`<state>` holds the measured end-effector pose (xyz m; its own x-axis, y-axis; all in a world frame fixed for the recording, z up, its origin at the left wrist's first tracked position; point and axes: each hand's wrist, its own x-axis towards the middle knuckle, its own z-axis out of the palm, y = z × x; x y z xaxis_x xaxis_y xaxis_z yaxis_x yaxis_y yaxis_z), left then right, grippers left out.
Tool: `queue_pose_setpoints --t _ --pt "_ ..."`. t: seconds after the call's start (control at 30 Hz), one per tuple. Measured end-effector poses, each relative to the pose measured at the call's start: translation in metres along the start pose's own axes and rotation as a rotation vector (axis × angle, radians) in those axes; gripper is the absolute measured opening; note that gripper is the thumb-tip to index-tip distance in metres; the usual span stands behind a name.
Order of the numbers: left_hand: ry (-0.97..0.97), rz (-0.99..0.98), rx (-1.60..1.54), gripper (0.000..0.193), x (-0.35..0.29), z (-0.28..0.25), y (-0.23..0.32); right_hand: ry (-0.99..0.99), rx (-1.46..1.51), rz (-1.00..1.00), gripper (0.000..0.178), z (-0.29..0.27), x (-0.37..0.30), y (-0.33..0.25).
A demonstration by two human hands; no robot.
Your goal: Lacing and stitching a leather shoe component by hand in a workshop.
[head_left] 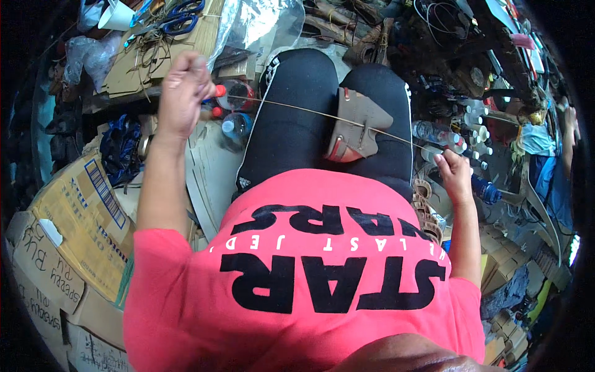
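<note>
A brown leather shoe upper (pixel 365 118) with reddish edging lies across my right thigh. A thin tan thread (pixel 291 106) is drawn taut through or across it, running out to both sides; the leather hides how it passes. My left hand (pixel 185 93), raised beyond the left thigh, is closed with the thread's left end at its fingers. To the right of the right thigh and lower, my right hand (pixel 455 173) pinches the other end.
Plastic bottles (pixel 235 127) stand beside my left knee, and more bottles (pixel 437 133) lie right. Blue-handled scissors (pixel 180 23) and a white cup (pixel 116 15) rest at the far left. Cardboard boxes (pixel 77 217) are stacked at left. Brown leather pieces (pixel 424 211) sit beside my right hip.
</note>
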<state>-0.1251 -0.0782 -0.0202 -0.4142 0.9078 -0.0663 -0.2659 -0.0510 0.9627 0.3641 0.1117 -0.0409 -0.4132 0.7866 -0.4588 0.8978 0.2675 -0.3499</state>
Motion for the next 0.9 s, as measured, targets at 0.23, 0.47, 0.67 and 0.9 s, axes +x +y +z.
queue_pose_setpoints --t 0.23,0.47,0.67,0.9 --pt "-0.843 0.249 1.105 0.053 0.053 0.123 -0.011 -0.244 0.374 -0.378 0.049 -0.032 0.045 -0.115" --pt "-1.117 0.149 1.224 0.056 0.065 0.162 -0.027 -0.286 -0.217 -0.726 0.040 -0.027 0.059 -0.162" --pt "-0.873 0.337 1.023 0.047 0.050 0.165 -0.056 0.008 -0.010 -0.698 0.037 0.004 0.039 -0.139" --pt "-0.920 0.147 0.862 0.044 0.051 0.149 -0.050 0.169 0.333 -0.521 0.042 0.000 -0.015 -0.117"
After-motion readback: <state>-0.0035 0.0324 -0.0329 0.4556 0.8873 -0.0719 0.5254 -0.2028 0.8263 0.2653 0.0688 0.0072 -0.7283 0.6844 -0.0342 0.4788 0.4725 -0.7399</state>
